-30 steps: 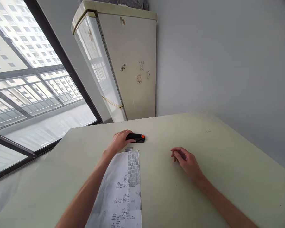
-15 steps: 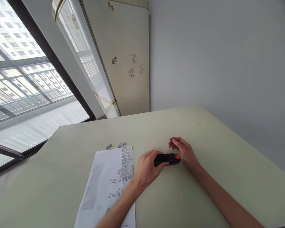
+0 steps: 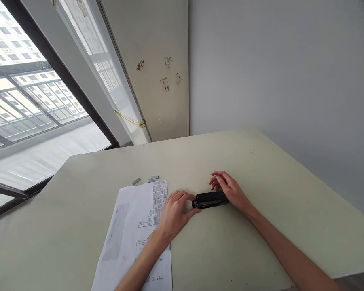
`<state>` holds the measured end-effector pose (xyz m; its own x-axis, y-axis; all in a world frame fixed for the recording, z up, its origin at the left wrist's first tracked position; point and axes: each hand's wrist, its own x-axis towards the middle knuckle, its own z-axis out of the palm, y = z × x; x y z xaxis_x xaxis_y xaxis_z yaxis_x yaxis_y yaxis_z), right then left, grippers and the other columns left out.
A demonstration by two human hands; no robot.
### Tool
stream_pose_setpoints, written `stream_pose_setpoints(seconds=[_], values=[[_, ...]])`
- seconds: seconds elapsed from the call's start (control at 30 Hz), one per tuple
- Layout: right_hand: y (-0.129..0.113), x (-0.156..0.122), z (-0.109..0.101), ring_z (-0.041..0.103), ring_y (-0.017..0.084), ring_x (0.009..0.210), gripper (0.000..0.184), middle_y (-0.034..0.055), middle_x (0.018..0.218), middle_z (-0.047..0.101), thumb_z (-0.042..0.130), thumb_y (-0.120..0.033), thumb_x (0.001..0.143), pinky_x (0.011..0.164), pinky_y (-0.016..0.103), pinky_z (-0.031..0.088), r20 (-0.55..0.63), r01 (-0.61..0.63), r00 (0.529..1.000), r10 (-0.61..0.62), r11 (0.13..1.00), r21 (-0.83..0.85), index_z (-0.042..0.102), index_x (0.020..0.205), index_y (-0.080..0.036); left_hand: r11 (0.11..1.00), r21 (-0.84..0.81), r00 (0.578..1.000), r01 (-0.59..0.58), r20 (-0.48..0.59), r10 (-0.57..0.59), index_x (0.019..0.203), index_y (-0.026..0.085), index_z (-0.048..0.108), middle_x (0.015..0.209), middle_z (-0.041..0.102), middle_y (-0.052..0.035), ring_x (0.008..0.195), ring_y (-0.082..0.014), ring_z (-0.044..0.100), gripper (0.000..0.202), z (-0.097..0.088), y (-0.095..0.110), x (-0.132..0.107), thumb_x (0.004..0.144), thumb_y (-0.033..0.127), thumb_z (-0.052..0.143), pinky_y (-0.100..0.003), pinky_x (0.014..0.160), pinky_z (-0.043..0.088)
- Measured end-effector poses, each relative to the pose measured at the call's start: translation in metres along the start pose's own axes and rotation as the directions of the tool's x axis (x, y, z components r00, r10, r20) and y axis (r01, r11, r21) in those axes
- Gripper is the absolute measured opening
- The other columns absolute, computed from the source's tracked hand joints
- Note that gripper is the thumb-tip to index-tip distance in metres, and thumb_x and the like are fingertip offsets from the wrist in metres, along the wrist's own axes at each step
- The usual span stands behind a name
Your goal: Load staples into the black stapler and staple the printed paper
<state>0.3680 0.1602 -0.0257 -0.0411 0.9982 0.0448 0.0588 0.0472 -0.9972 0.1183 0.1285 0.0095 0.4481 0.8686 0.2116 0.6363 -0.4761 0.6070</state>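
A black stapler lies on the table to the right of a printed sheet of paper. At the stapler's left end, my left hand grips it between thumb and fingers; the wrist passes over the sheet. My right hand is closed around the other end, its fingers loosely curled above the stapler's far side. That hand hides the stapler's red end piece. Strips of grey staples lie just past the sheet's top edge, with another staple strip to their left.
The pale table runs back towards a worn refrigerator and a grey wall. A dark-framed window is on the left, beyond the table edge.
My left hand has slid left to the stapler's end. My right hand has come onto the stapler's right end, covering the red piece. The view has tilted slightly down.
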Motion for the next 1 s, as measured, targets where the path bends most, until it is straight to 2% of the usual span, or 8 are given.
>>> stream_pose_setpoints(seconds=[0.17,0.33,0.43,0.57,0.7,0.8,0.9,1.0], values=[[-0.008,-0.003,-0.001,0.067,0.021,0.081,0.041,0.0068,0.096,0.074,0.053,-0.062,0.101,0.077,0.037,0.054,0.044,0.006,0.999,-0.005,1.000,-0.019,0.064,0.111,-0.024,1.000,0.010,1.000,-0.015,-0.024,0.015,0.102,0.025,0.075,0.105,0.075,-0.0032,0.097,-0.0235,0.069,0.016,0.004,-0.004,-0.001,0.092,0.038,0.078,-0.039,0.088,0.054],[-0.016,-0.009,-0.003,0.067,0.022,0.084,0.042,0.0044,0.092,0.075,0.052,-0.063,0.101,0.075,0.034,0.052,0.213,0.007,0.977,0.033,0.984,-0.180,0.069,0.104,-0.025,0.995,0.073,0.997,-0.068,-0.019,0.069,0.104,0.026,0.074,0.103,0.075,-0.0038,0.095,-0.0232,0.069,0.014,0.001,-0.006,-0.002,0.098,0.038,0.071,-0.039,0.086,0.054],[-0.015,-0.012,-0.004,0.063,0.020,0.079,0.042,0.0026,0.089,0.074,0.054,-0.063,0.099,0.069,0.031,0.047,0.215,0.005,0.975,0.054,0.965,-0.263,0.072,0.099,-0.025,0.992,0.110,0.998,-0.058,-0.029,0.061,0.105,0.027,0.074,0.103,0.075,-0.0037,0.095,-0.0234,0.068,0.014,-0.007,-0.010,-0.010,0.099,0.038,0.069,-0.038,0.084,0.054],[-0.014,-0.012,-0.005,0.063,0.020,0.079,0.042,0.0025,0.089,0.075,0.057,-0.064,0.097,0.069,0.031,0.046,0.197,-0.023,0.977,0.081,0.960,-0.279,0.073,0.100,-0.025,0.991,0.132,0.999,-0.023,-0.038,0.028,0.106,0.027,0.073,0.105,0.074,-0.0037,0.096,-0.0234,0.067,0.017,-0.020,-0.016,-0.025,0.101,0.041,0.066,-0.039,0.086,0.054],[-0.012,-0.012,-0.005,0.060,0.020,0.077,0.043,0.0027,0.089,0.074,0.056,-0.064,0.097,0.067,0.031,0.044,0.187,-0.027,0.979,0.085,0.956,-0.293,0.074,0.099,-0.025,0.989,0.148,0.999,0.006,-0.042,0.001,0.114,0.027,0.070,0.110,0.073,-0.0039,0.102,-0.0247,0.066,0.027,-0.043,-0.032,-0.032,0.099,0.049,0.065,-0.040,0.090,0.053],[-0.011,-0.012,-0.005,0.061,0.020,0.078,0.042,0.0026,0.090,0.074,0.055,-0.064,0.098,0.067,0.031,0.045,0.191,-0.010,0.979,0.071,0.953,-0.303,0.074,0.098,-0.026,0.964,0.206,0.974,0.170,-0.181,-0.133,0.118,0.026,0.068,0.108,0.073,-0.0045,0.104,-0.0247,0.067,0.031,-0.072,-0.058,-0.029,0.101,0.051,0.059,-0.039,0.094,0.052],[-0.009,-0.012,-0.005,0.063,0.020,0.079,0.041,0.0025,0.091,0.075,0.055,-0.063,0.099,0.068,0.031,0.045,0.200,0.001,0.978,0.062,0.953,-0.303,0.074,0.098,-0.026,0.863,0.291,0.882,0.412,-0.364,-0.299,0.120,0.024,0.068,0.110,0.073,-0.0075,0.107,-0.0275,0.065,0.033,-0.100,-0.093,-0.022,0.102,0.047,0.053,-0.041,0.094,0.051],[-0.009,-0.012,-0.005,0.064,0.021,0.080,0.041,0.0029,0.091,0.075,0.055,-0.063,0.099,0.068,0.031,0.046,0.204,0.003,0.977,0.062,0.952,-0.307,0.074,0.098,-0.026,0.805,0.318,0.841,0.501,-0.399,-0.366,0.116,0.023,0.070,0.113,0.072,-0.0111,0.113,-0.0331,0.061,0.032,-0.117,-0.122,-0.017,0.097,0.045,0.056,-0.046,0.095,0.050]])
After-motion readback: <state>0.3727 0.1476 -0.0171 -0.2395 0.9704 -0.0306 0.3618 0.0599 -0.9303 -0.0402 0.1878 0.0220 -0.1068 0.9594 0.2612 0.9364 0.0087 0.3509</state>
